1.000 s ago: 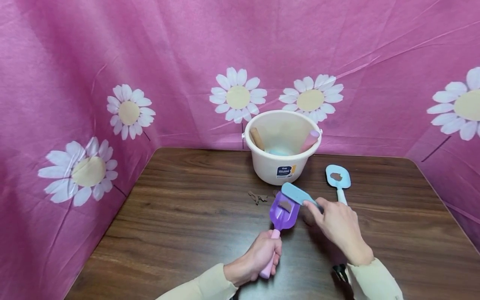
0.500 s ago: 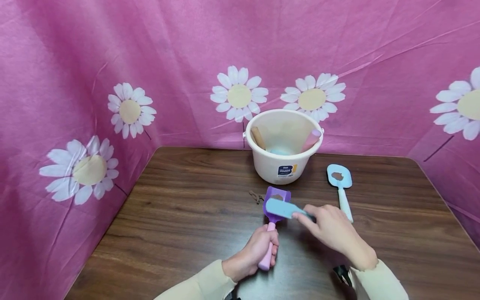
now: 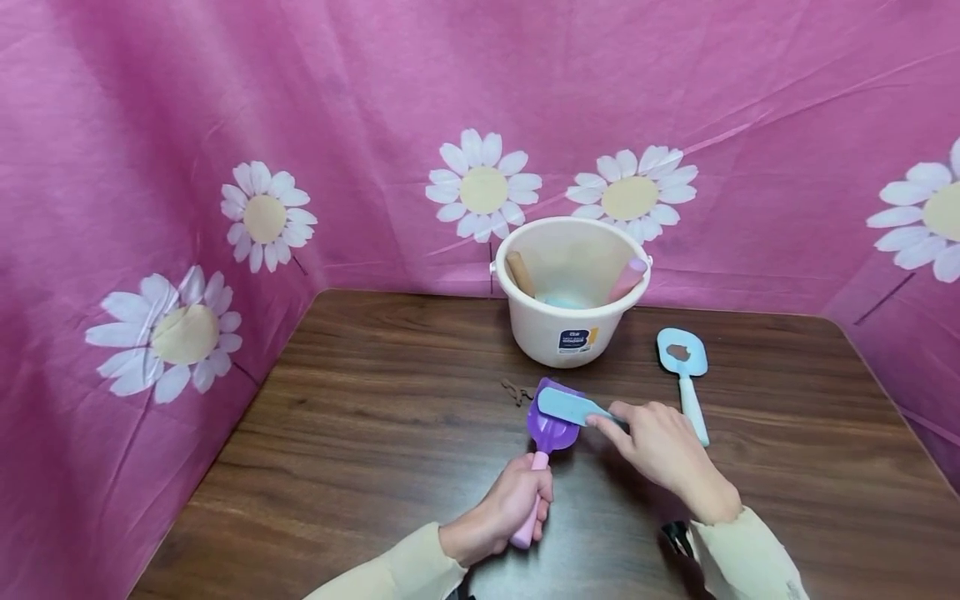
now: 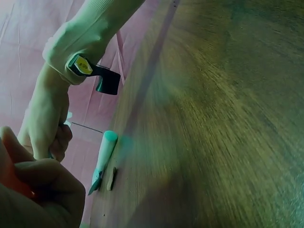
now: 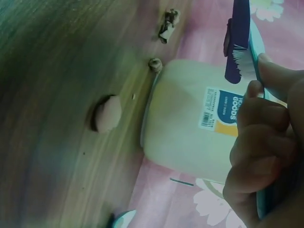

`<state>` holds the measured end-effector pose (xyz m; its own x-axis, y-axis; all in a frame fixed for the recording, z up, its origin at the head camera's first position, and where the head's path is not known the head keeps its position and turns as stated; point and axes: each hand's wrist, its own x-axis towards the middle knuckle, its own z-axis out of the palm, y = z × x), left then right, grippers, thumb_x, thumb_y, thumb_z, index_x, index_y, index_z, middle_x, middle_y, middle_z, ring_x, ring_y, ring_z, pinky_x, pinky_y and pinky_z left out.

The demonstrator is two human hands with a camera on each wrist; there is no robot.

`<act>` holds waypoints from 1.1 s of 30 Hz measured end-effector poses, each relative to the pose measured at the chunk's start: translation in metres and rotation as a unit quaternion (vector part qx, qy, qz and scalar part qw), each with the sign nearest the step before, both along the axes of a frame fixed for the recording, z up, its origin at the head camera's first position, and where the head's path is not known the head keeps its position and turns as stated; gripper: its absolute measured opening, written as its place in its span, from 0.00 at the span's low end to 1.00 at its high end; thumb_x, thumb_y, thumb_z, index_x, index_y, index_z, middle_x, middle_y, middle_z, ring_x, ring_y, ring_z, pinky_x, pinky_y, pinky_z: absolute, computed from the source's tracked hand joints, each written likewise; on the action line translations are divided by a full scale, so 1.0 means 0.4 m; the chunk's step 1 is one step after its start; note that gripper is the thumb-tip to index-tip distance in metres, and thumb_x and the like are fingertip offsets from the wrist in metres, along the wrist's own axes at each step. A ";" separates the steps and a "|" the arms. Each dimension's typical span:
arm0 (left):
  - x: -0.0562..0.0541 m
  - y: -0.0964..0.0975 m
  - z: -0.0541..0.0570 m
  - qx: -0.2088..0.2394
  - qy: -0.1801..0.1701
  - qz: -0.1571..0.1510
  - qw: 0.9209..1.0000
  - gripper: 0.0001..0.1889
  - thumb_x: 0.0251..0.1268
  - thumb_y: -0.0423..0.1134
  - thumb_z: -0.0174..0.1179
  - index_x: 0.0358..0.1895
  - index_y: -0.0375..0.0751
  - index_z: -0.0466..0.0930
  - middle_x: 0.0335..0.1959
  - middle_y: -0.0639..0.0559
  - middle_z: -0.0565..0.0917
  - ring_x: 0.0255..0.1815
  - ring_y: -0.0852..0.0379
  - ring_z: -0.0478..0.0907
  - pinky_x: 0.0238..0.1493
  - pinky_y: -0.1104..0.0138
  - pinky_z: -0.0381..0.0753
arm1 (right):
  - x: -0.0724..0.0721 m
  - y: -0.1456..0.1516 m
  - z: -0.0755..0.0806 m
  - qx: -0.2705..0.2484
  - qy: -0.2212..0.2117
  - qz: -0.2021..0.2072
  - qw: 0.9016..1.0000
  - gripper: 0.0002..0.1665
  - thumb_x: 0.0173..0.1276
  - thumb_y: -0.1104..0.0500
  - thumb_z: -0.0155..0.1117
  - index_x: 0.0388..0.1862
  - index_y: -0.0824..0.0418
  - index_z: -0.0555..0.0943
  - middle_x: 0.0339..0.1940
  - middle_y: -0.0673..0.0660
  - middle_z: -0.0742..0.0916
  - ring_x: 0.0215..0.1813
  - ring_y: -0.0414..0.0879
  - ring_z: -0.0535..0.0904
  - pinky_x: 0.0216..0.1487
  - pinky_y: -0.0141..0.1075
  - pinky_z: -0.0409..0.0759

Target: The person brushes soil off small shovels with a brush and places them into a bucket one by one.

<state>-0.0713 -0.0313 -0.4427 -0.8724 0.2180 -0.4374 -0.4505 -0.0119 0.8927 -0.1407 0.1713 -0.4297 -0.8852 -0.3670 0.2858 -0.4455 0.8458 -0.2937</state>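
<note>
In the head view my left hand (image 3: 510, 504) grips the pink handle of a small purple shovel (image 3: 553, 433), its blade pointing away from me. My right hand (image 3: 663, 446) holds a light blue brush (image 3: 567, 406) lying across the upper part of that blade. White bristles (image 5: 244, 64) face the purple shovel in the right wrist view, right at its surface. A dark brown lump clings to the shovel's far side there. Thin brown scraps (image 3: 516, 392) lie on the table left of the blade. A brown piece (image 5: 108, 114) also sits on the tabletop in the right wrist view.
Behind the shovel stands a cream bucket (image 3: 562, 340) with a wooden handle (image 3: 521, 273) and a pink handle (image 3: 627, 279) inside. To its right lies a light blue shovel (image 3: 692, 408) with a brown patch on its blade. A pink daisy-print curtain (image 3: 375, 167) borders the table.
The brush has moved from the blade's upper right corner leftward onto the blade, covering the brown patch seen there before. The purple shovel has shifted slightly left.
</note>
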 end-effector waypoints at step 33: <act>0.012 -0.010 0.006 0.018 -0.012 -0.006 1.000 0.11 0.40 0.28 0.45 0.31 0.44 0.64 0.09 0.57 0.65 0.04 0.64 0.60 0.03 0.75 0.63 | -0.030 0.031 -0.002 -0.064 0.038 -0.110 0.991 0.24 0.69 0.44 0.58 0.19 0.56 0.70 0.11 0.47 0.61 0.17 0.46 0.60 0.14 0.35 0.55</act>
<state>-0.0665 -0.0352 -0.4401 -0.8592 0.2452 -0.4490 -0.4715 -0.0385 0.8810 -0.1525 0.1837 -0.4305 -0.9140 -0.1243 0.3862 -0.2795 0.8829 -0.3772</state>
